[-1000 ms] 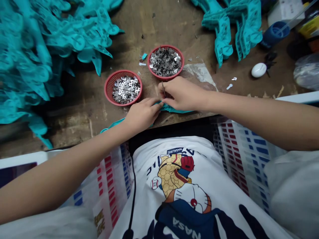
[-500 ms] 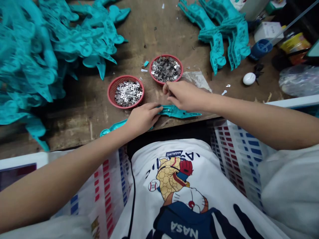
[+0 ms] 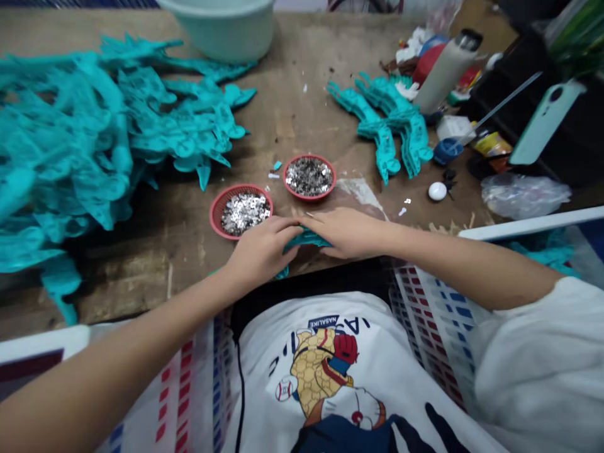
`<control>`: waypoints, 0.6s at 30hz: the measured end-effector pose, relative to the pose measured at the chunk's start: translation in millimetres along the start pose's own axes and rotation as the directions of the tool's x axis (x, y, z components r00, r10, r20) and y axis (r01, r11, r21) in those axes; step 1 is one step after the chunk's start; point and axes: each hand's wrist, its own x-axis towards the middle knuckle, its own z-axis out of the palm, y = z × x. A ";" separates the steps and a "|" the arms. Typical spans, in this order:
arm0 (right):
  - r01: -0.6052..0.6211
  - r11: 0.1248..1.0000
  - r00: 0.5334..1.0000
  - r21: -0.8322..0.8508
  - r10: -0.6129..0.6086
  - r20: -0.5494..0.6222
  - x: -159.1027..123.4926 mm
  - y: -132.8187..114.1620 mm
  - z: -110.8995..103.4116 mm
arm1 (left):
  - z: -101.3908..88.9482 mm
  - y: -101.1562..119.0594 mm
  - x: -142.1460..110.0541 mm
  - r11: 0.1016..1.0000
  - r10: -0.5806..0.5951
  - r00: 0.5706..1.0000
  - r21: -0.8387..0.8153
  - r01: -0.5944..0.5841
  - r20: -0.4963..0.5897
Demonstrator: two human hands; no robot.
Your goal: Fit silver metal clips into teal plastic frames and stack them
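Observation:
My left hand (image 3: 264, 250) is closed on a teal plastic part (image 3: 309, 238) at the front edge of the wooden table, fingers over its top and thumb in front. My right hand (image 3: 346, 233) grips the same part from the other side, with its fingertips close to the left ones. Across the right fingers lies a thin, dark, pointed thing, too small to name. Most of the part is hidden under both hands. Just behind them stand two red baskets of small metal clips, the left basket (image 3: 216, 214) and the right basket (image 3: 333, 186).
A big heap of teal parts (image 3: 85, 138) covers the left side. Several stacked teal parts (image 3: 377, 126) lie at back right, beside a bottle (image 3: 443, 75), a blue cap-like cup (image 3: 447, 152) and a plastic bag (image 3: 523, 192). A pale basin (image 3: 226, 31) stands at the back.
My right hand has come down from beside the right basket onto the teal part, meeting my left hand. The view has tilted up, showing more of the table's back.

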 end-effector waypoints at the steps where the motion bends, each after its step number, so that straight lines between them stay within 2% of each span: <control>1: -0.008 1.000 0.998 0.013 0.009 -0.058 -4.4 2.3 -7.4 | -11.0 3.3 -0.5 1.000 0.018 0.993 0.027 -0.015 -0.119; 3: -0.081 0.996 0.966 0.045 0.089 -0.244 -13.9 22.1 -25.1 | -31.6 10.7 -2.2 0.995 0.043 0.945 0.100 -0.011 -0.323; 4: -0.151 0.986 0.923 0.065 0.164 -0.347 -18.2 39.3 -34.5 | -39.7 13.9 -3.2 0.991 0.055 0.920 0.132 -0.004 -0.389; 6: -0.355 0.926 0.783 0.127 0.369 -0.501 -23.8 84.5 -50.8 | -48.5 17.2 -4.5 0.985 0.096 0.898 0.172 -0.023 -0.429; 7: -0.468 0.869 0.703 0.161 0.477 -0.527 -24.4 109.9 -56.6 | -48.8 17.0 -4.6 0.981 0.125 0.901 0.185 -0.051 -0.415; 10: -0.766 0.596 0.464 0.243 0.773 -0.434 -18.1 178.9 -60.9 | -38.0 10.3 -2.7 0.963 0.223 0.922 0.220 -0.157 -0.316; 12: -0.870 0.431 0.342 0.237 0.877 -0.338 -9.4 209.0 -54.8 | -27.8 4.3 -1.0 0.949 0.265 0.930 0.240 -0.205 -0.255; 13: -0.900 0.372 0.300 0.226 0.906 -0.297 -4.6 218.5 -50.3 | -23.6 1.9 -0.4 0.945 0.275 0.932 0.245 -0.217 -0.234; 15: -0.930 0.301 0.247 0.210 0.936 -0.251 4.5 229.6 -40.3 | -18.2 -1.2 -0.4 0.943 0.277 0.939 0.244 -0.225 -0.204; 16: -0.936 0.283 0.231 0.207 0.942 -0.244 8.6 232.7 -35.4 | -16.9 -1.9 -0.8 0.944 0.276 0.942 0.240 -0.228 -0.191; 18: -0.936 0.286 0.228 0.206 0.937 -0.265 15.6 237.0 -26.7 | -16.1 -2.2 -2.5 0.945 0.271 0.949 0.231 -0.230 -0.161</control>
